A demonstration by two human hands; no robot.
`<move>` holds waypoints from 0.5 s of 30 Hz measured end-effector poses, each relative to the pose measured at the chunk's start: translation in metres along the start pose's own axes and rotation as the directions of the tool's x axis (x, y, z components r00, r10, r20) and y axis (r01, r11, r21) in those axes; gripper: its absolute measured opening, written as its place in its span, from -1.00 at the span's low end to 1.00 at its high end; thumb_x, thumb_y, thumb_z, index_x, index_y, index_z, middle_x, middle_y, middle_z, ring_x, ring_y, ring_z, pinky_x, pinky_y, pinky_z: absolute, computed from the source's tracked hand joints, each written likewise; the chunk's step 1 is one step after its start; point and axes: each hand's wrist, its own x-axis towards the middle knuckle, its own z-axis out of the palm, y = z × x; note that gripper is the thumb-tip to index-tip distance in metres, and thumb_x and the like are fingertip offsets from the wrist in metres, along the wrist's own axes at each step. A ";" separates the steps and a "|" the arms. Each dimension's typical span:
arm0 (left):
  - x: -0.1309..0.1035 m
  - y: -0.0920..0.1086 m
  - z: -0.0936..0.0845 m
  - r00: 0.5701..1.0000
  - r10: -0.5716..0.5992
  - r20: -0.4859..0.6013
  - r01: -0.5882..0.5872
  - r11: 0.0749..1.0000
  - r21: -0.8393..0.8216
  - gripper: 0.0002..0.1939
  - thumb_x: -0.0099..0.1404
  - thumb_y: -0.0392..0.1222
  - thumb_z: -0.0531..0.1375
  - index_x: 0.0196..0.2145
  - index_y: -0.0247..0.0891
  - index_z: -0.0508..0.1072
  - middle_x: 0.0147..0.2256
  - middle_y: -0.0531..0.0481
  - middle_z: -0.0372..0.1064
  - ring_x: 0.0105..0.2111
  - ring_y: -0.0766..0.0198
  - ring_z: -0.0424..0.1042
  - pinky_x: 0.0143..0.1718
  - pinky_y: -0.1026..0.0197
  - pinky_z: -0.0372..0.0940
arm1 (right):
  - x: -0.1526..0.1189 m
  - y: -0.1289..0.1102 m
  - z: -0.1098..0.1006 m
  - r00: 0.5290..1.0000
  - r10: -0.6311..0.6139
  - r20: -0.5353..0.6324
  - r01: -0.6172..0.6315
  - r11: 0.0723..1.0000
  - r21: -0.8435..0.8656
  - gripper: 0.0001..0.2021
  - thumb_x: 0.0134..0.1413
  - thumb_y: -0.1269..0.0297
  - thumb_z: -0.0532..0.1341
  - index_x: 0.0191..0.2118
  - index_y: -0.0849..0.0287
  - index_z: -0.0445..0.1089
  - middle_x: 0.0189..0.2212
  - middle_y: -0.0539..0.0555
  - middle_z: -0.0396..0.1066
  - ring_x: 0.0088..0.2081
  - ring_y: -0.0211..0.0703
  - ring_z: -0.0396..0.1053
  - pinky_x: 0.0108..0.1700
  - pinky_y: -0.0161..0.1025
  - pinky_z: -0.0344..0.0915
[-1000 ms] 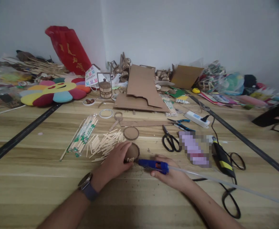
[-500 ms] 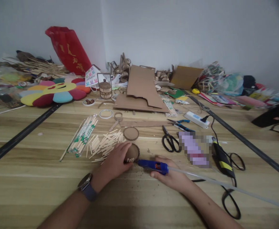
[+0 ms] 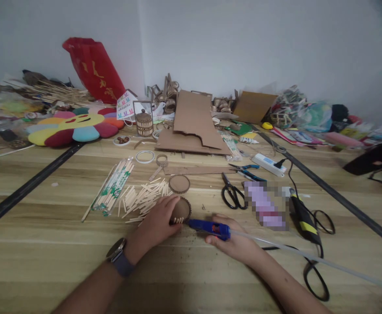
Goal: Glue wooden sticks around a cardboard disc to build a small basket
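My left hand (image 3: 160, 220), a watch on its wrist, grips the near left side of a round cardboard disc (image 3: 184, 208) with a ridged rim. Several short pale sticks (image 3: 178, 220) stand along the disc's near edge, beside my thumb. My right hand (image 3: 231, 240) is wrapped round a blue glue gun (image 3: 208, 227), a long clear glue stick (image 3: 308, 252) trailing from its back end. The gun's nozzle points left and is at the disc's near right edge; whether it touches is too small to tell. Just beyond lies a second ridged disc (image 3: 179, 184).
Loose short sticks (image 3: 148, 194) and a bagged bundle of sticks (image 3: 114, 187) lie left of the discs. Black scissors (image 3: 233, 194), pliers (image 3: 251, 172), a power strip (image 3: 269, 163) and a black-and-yellow corded tool (image 3: 305, 218) are to the right. Cardboard sheets (image 3: 194, 117) stand at the back.
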 end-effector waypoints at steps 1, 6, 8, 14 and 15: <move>0.000 0.000 0.000 1.000 0.001 0.002 -0.001 1.000 -0.001 -0.27 0.11 -0.31 0.33 0.23 -0.23 0.25 0.24 -0.26 0.26 0.26 -0.10 0.22 0.30 -0.24 0.12 | 0.000 0.000 0.000 1.000 0.000 -0.001 0.000 1.000 0.000 -0.39 0.19 -0.35 0.01 -0.48 0.13 0.33 -0.53 0.04 0.34 -0.43 -0.10 0.36 -0.38 -0.24 0.24; 0.000 0.000 0.000 1.000 -0.011 0.006 0.011 1.000 0.007 -0.27 0.11 -0.31 0.33 0.23 -0.30 0.25 0.24 -0.31 0.25 0.26 -0.11 0.22 0.30 -0.23 0.11 | 0.001 0.000 0.001 1.000 -0.013 -0.002 0.013 1.000 -0.004 -0.38 0.20 -0.36 -0.01 -0.47 0.13 0.34 -0.53 0.05 0.34 -0.44 -0.11 0.35 -0.38 -0.25 0.24; 0.000 0.001 0.000 1.000 -0.015 0.011 0.015 1.000 0.007 -0.27 0.11 -0.31 0.34 0.23 -0.30 0.24 0.24 -0.31 0.25 0.26 -0.12 0.21 0.30 -0.23 0.12 | 0.000 0.000 0.001 1.000 -0.015 -0.014 0.015 1.000 -0.004 -0.39 0.19 -0.36 0.00 -0.47 0.13 0.34 -0.53 0.05 0.35 -0.44 -0.11 0.35 -0.38 -0.24 0.25; 0.001 0.001 -0.003 0.999 -0.022 0.037 0.022 1.000 -0.003 -0.22 0.10 -0.26 0.38 0.25 -0.20 0.22 0.25 -0.26 0.25 0.27 -0.13 0.21 0.29 -0.26 0.12 | 0.002 0.003 0.000 0.972 0.210 -0.103 -0.197 0.973 0.122 -0.50 0.12 -0.30 0.13 -0.38 0.08 0.44 -0.45 0.10 0.46 -0.36 -0.01 0.44 -0.34 -0.16 0.37; 0.001 0.001 -0.002 0.999 -0.023 0.039 0.023 1.000 -0.006 -0.21 0.10 -0.26 0.39 0.25 -0.19 0.22 0.25 -0.26 0.25 0.27 -0.13 0.21 0.29 -0.26 0.11 | 0.004 0.004 -0.002 0.950 0.299 -0.091 -0.279 0.942 0.189 -0.51 0.11 -0.28 0.15 -0.32 0.08 0.47 -0.42 0.11 0.49 -0.33 0.02 0.46 -0.32 -0.14 0.39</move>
